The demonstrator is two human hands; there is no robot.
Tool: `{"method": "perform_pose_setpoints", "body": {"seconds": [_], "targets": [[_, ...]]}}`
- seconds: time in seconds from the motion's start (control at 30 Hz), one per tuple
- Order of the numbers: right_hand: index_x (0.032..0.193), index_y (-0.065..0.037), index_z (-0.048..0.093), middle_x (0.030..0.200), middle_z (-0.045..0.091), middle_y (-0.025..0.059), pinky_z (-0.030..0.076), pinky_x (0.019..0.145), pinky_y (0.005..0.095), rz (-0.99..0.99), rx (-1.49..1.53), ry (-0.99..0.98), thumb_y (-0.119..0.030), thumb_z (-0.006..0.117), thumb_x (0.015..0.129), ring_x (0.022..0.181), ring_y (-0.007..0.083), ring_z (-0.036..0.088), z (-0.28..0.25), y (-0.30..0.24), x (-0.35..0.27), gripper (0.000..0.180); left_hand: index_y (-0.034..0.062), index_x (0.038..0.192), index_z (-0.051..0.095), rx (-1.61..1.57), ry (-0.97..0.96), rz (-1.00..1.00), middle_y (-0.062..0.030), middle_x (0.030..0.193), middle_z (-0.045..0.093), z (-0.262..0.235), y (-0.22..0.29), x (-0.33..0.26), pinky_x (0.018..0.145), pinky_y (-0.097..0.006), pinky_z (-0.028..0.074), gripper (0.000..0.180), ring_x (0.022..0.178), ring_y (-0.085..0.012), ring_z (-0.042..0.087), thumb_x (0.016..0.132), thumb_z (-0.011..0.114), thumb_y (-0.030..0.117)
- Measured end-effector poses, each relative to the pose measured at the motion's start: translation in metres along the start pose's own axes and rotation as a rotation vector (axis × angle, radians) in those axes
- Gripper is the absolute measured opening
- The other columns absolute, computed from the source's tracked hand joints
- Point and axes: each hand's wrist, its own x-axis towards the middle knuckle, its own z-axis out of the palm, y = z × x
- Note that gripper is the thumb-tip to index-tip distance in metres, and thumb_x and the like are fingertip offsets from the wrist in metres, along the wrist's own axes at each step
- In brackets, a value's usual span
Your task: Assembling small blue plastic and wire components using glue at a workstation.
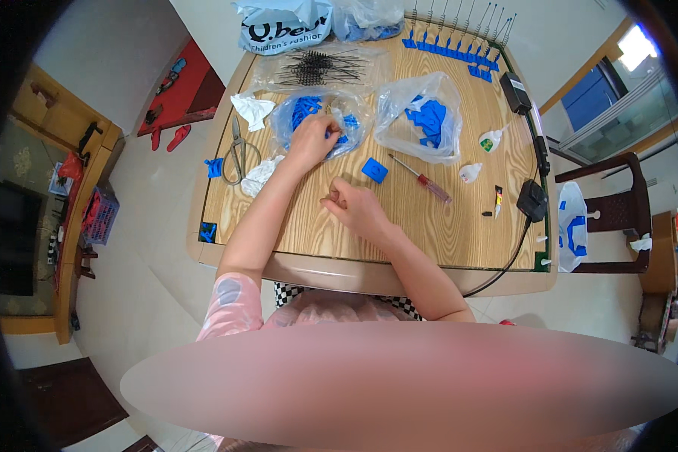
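My left hand (314, 138) reaches over a clear plastic bag (280, 124) holding small blue pieces (306, 109). Its fingers are bent and closed at the bag's near side; whatever sits between them is too small to make out. Nearer to me, my right hand (356, 208) hovers above the wooden tabletop with its fingers curled together, and I cannot see what they hold. Just beyond it lies a blue square block (374, 170). To the right of the block is a screwdriver (434, 189) with a red handle. Another open plastic bag (450, 139) contains flat blue parts (428, 120).
Scissors (233, 162) and crumpled white tissues (253, 111) lie at left. Black coiled wires (320, 68) rest on plastic at the back, beside a printed bag (285, 26). Blue bases with upright springs (459, 51) line the far right corner. A black adapter (532, 200) trails a cable.
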Motion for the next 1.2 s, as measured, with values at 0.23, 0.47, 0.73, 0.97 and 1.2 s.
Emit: {"method": "perform_pose_setpoints", "body": {"seconds": [0.23,0.47,0.73,0.97,1.2], "targets": [[0.085,-0.003,0.05,0.071,0.062,0.0138,0.046,0.058,0.04,-0.03,-0.005,0.01,-0.022,0.068,0.083,0.067,0.0339,0.062,0.003,0.009,-0.002,0.026,0.0062,0.08,0.07,0.16,-0.2,0.015,-0.011,0.088,0.066,0.015,-0.004,0.02,0.079,-0.039,0.048,0.009,0.091,-0.0307,0.06,0.075,0.068,0.014],[0.088,-0.005,0.05,0.076,0.065,0.0124,0.047,0.064,0.0478,-0.026,0.015,-0.036,-0.023,0.064,0.084,0.074,0.0371,0.063,0.002,0.01,-0.001,0.023,0.0075,0.082,0.071,0.229,-0.289,0.025,-0.0108,0.087,0.066,0.01,-0.004,0.026,0.08,-0.04,0.048,0.009,0.092,-0.0309,0.061,0.076,0.067,0.013],[0.089,-0.005,0.05,0.077,0.066,0.0124,0.048,0.064,0.0476,-0.027,-0.011,-0.03,-0.023,0.064,0.083,0.074,0.0368,0.064,0.001,0.009,-0.001,0.024,0.0043,0.081,0.067,0.045,-0.186,-0.077,-0.0134,0.084,0.066,-0.011,0.006,0.028,0.072,-0.041,0.05,0.01,0.083,-0.0306,0.063,0.074,0.067,0.012],[0.09,-0.005,0.05,0.077,0.065,0.0132,0.048,0.065,0.048,-0.018,0.0,-0.058,-0.024,0.064,0.083,0.076,0.0373,0.063,0.0,0.008,-0.001,0.024,0.0045,0.083,0.066,0.056,-0.261,-0.002,-0.0118,0.083,0.066,-0.012,-0.004,0.02,0.071,-0.039,0.05,0.013,0.08,-0.0307,0.063,0.072,0.067,0.012],[0.085,-0.002,0.05,0.07,0.062,0.015,0.047,0.059,0.042,-0.049,0.023,0.015,-0.021,0.068,0.081,0.066,0.0353,0.062,0.004,0.011,-0.001,0.026,0.0075,0.081,0.071,0.084,-0.241,0.095,-0.01,0.084,0.066,-0.009,-0.011,0.022,0.078,-0.039,0.049,0.01,0.089,-0.0295,0.06,0.073,0.069,0.012]]}}
